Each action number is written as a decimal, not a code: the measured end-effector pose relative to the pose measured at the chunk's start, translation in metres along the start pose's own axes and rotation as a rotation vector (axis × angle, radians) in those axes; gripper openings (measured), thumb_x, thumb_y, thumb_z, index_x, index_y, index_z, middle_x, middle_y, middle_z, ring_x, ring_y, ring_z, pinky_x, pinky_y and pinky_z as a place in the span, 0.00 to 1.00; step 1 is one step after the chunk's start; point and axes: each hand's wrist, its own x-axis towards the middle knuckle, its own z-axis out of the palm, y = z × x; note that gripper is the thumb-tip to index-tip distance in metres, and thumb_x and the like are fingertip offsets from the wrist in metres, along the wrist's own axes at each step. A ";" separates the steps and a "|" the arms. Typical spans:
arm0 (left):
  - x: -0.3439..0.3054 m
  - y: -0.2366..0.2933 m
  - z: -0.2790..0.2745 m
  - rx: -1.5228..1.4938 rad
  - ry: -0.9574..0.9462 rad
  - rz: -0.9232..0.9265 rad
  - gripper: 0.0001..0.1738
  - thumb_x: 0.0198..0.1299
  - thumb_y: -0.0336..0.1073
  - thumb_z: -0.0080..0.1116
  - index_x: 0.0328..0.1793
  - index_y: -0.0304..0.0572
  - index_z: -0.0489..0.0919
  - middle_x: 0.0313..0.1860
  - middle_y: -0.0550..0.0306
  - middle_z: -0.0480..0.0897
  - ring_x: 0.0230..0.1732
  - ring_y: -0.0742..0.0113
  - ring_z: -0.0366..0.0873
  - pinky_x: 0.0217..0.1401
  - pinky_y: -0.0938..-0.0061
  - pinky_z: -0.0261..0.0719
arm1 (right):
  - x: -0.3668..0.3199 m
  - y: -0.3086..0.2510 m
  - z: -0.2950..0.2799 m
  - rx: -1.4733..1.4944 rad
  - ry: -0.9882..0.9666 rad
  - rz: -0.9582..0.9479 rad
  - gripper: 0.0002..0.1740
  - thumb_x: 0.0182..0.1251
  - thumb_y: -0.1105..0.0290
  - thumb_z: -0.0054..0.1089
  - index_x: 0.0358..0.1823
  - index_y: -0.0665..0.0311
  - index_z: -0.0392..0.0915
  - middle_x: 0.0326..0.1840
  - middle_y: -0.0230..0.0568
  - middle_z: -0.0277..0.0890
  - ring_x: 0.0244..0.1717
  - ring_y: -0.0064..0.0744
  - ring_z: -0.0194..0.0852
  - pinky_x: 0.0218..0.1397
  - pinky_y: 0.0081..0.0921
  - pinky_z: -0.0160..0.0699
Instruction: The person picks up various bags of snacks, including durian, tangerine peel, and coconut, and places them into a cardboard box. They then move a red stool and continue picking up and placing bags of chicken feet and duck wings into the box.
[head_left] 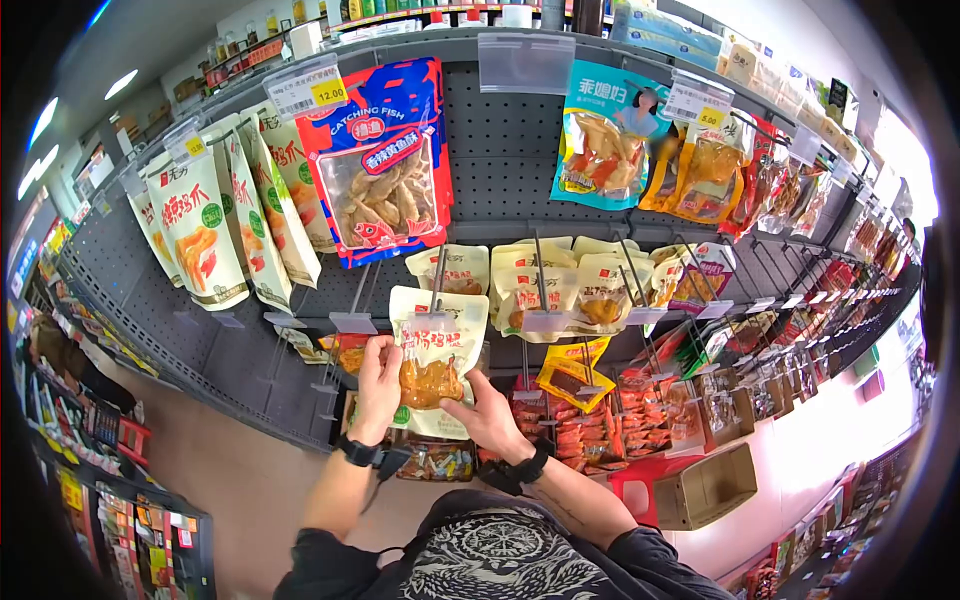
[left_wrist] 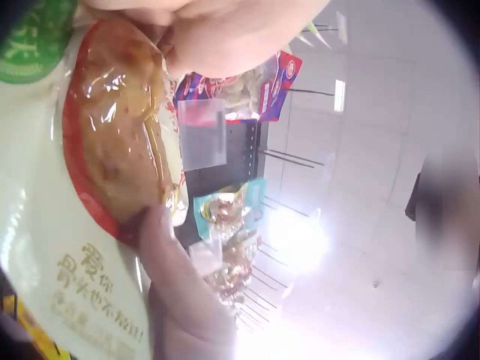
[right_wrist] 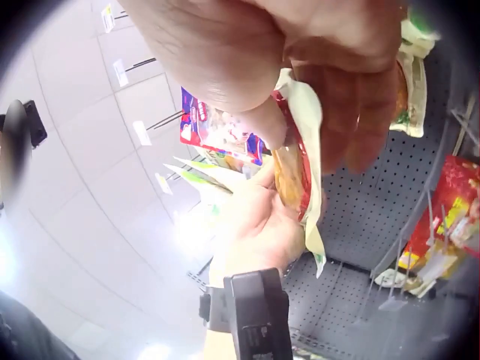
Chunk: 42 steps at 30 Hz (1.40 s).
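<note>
Both hands hold a cream snack pouch [head_left: 440, 350] with red lettering and a window showing a browned chicken leg. The left hand [head_left: 378, 388] grips its left edge, while the right hand [head_left: 490, 412] pinches the lower right side, thumb on the front. A display hook with a clear tag holder [head_left: 432, 321] overlaps the pouch's upper part in the head view. In the left wrist view the right thumb [left_wrist: 176, 277] lies against the pouch [left_wrist: 45, 202] beside the window. The right wrist view shows the pouch [right_wrist: 313, 135] edge-on between both hands; the right fingers reach behind it.
Similar cream pouches [head_left: 535, 290] hang on hooks to the right. Above are a blue-and-red fish snack bag [head_left: 380, 160], tall white pouches [head_left: 200, 225] and a teal bag [head_left: 603, 135]. Bare metal hooks project from the dark pegboard [head_left: 490, 150]. A cardboard box [head_left: 715, 490] stands low at right.
</note>
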 end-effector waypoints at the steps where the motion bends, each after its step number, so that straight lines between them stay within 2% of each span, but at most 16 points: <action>1: -0.006 0.010 -0.005 -0.044 -0.120 -0.053 0.08 0.68 0.28 0.47 0.51 0.37 0.66 0.42 0.58 0.76 0.44 0.77 0.72 0.49 0.80 0.70 | -0.005 -0.002 0.001 0.050 -0.022 -0.006 0.32 0.61 0.71 0.62 0.64 0.71 0.59 0.57 0.49 0.72 0.60 0.33 0.69 0.60 0.28 0.68; 4: -0.022 0.030 -0.021 -0.129 -0.250 -0.237 0.11 0.67 0.26 0.47 0.54 0.36 0.64 0.47 0.56 0.76 0.49 0.73 0.73 0.54 0.79 0.70 | -0.018 -0.008 0.006 0.200 -0.059 -0.036 0.33 0.60 0.74 0.64 0.65 0.70 0.60 0.60 0.46 0.70 0.62 0.31 0.66 0.64 0.27 0.64; 9: -0.042 0.017 -0.028 -0.058 -0.239 -0.141 0.13 0.66 0.24 0.47 0.56 0.36 0.64 0.49 0.54 0.76 0.52 0.71 0.73 0.57 0.76 0.70 | -0.032 0.010 0.019 0.197 -0.084 -0.005 0.33 0.61 0.73 0.63 0.66 0.69 0.59 0.61 0.43 0.69 0.62 0.28 0.66 0.64 0.26 0.65; 11: -0.053 -0.006 -0.014 -0.089 -0.136 -0.083 0.15 0.65 0.24 0.48 0.57 0.35 0.65 0.51 0.53 0.76 0.53 0.70 0.72 0.58 0.75 0.69 | -0.033 0.022 0.011 0.170 -0.094 0.040 0.31 0.61 0.71 0.64 0.64 0.68 0.61 0.58 0.42 0.72 0.58 0.28 0.69 0.60 0.27 0.69; 14: -0.074 -0.049 0.021 -0.260 -0.077 -0.209 0.15 0.64 0.25 0.51 0.57 0.34 0.67 0.51 0.53 0.76 0.51 0.69 0.73 0.57 0.75 0.69 | -0.050 0.051 -0.018 0.034 -0.072 0.125 0.27 0.62 0.63 0.64 0.59 0.67 0.67 0.51 0.46 0.77 0.51 0.31 0.75 0.55 0.29 0.73; 16: -0.084 -0.087 0.041 -0.175 -0.243 -0.185 0.15 0.64 0.26 0.52 0.56 0.34 0.67 0.50 0.54 0.76 0.50 0.68 0.73 0.56 0.76 0.69 | -0.074 0.083 -0.036 0.059 0.015 0.103 0.27 0.61 0.62 0.64 0.58 0.67 0.69 0.51 0.48 0.77 0.52 0.33 0.75 0.56 0.30 0.72; 17: -0.091 -0.100 0.055 -0.170 -0.291 -0.232 0.15 0.63 0.27 0.54 0.54 0.34 0.68 0.48 0.55 0.76 0.47 0.70 0.73 0.53 0.76 0.69 | -0.090 0.073 -0.055 0.064 0.022 0.211 0.26 0.60 0.63 0.64 0.57 0.67 0.71 0.52 0.49 0.78 0.52 0.34 0.76 0.57 0.31 0.72; 21: -0.119 -0.098 0.112 0.088 -0.682 -0.174 0.16 0.60 0.26 0.58 0.52 0.36 0.68 0.42 0.59 0.76 0.40 0.73 0.73 0.46 0.77 0.71 | -0.164 0.108 -0.103 0.052 0.205 0.235 0.25 0.60 0.66 0.64 0.57 0.67 0.71 0.48 0.47 0.80 0.49 0.33 0.77 0.55 0.29 0.73; 27: -0.161 -0.096 0.230 0.044 -1.086 -0.284 0.13 0.56 0.26 0.62 0.47 0.36 0.74 0.39 0.54 0.83 0.41 0.69 0.81 0.43 0.75 0.77 | -0.268 0.129 -0.171 -0.061 0.465 0.343 0.16 0.62 0.70 0.62 0.50 0.66 0.77 0.48 0.43 0.81 0.47 0.26 0.77 0.55 0.26 0.73; 28: -0.161 -0.090 0.248 0.207 -1.214 -0.132 0.13 0.56 0.25 0.61 0.48 0.36 0.76 0.40 0.53 0.83 0.41 0.67 0.82 0.44 0.75 0.77 | -0.286 0.140 -0.185 -0.096 0.511 0.469 0.16 0.61 0.72 0.63 0.50 0.65 0.78 0.47 0.41 0.82 0.46 0.24 0.77 0.54 0.25 0.75; 29: -0.164 -0.080 0.271 0.204 -1.249 -0.110 0.14 0.56 0.25 0.61 0.49 0.36 0.76 0.40 0.53 0.83 0.41 0.66 0.82 0.44 0.76 0.77 | -0.303 0.140 -0.204 -0.019 0.627 0.435 0.16 0.60 0.74 0.63 0.50 0.66 0.78 0.46 0.36 0.82 0.46 0.21 0.77 0.52 0.24 0.76; 31: -0.172 -0.081 0.301 0.218 -1.308 -0.164 0.14 0.59 0.27 0.59 0.52 0.36 0.76 0.41 0.53 0.83 0.43 0.67 0.82 0.45 0.76 0.77 | -0.340 0.168 -0.243 0.039 0.929 0.387 0.13 0.61 0.75 0.62 0.47 0.59 0.82 0.44 0.38 0.83 0.44 0.20 0.78 0.50 0.22 0.76; 35: -0.186 -0.082 0.338 0.176 -1.331 -0.360 0.11 0.62 0.28 0.57 0.50 0.36 0.76 0.45 0.55 0.82 0.45 0.71 0.80 0.49 0.78 0.77 | -0.413 0.256 -0.336 -0.480 1.317 0.541 0.12 0.60 0.72 0.60 0.46 0.61 0.82 0.44 0.46 0.81 0.46 0.41 0.81 0.51 0.29 0.78; 38: -0.197 -0.096 0.349 0.177 -1.248 -0.406 0.10 0.63 0.28 0.56 0.50 0.35 0.76 0.44 0.56 0.82 0.45 0.71 0.80 0.49 0.78 0.76 | -0.450 0.344 -0.381 -0.547 1.203 0.866 0.12 0.62 0.65 0.57 0.45 0.57 0.82 0.44 0.47 0.80 0.46 0.47 0.78 0.50 0.37 0.77; 40: -0.204 -0.106 0.349 0.166 -1.205 -0.439 0.10 0.65 0.29 0.54 0.50 0.34 0.74 0.45 0.55 0.82 0.45 0.70 0.80 0.50 0.77 0.76 | -0.461 0.387 -0.389 -0.564 1.098 0.840 0.12 0.61 0.64 0.57 0.44 0.56 0.81 0.43 0.48 0.80 0.48 0.46 0.76 0.51 0.39 0.75; 42: -0.212 -0.107 0.349 0.157 -1.107 -0.573 0.11 0.66 0.31 0.53 0.51 0.33 0.73 0.45 0.54 0.81 0.44 0.70 0.80 0.51 0.76 0.76 | -0.462 0.399 -0.398 -0.456 0.952 0.944 0.15 0.61 0.65 0.57 0.49 0.55 0.80 0.49 0.45 0.78 0.54 0.45 0.73 0.63 0.38 0.68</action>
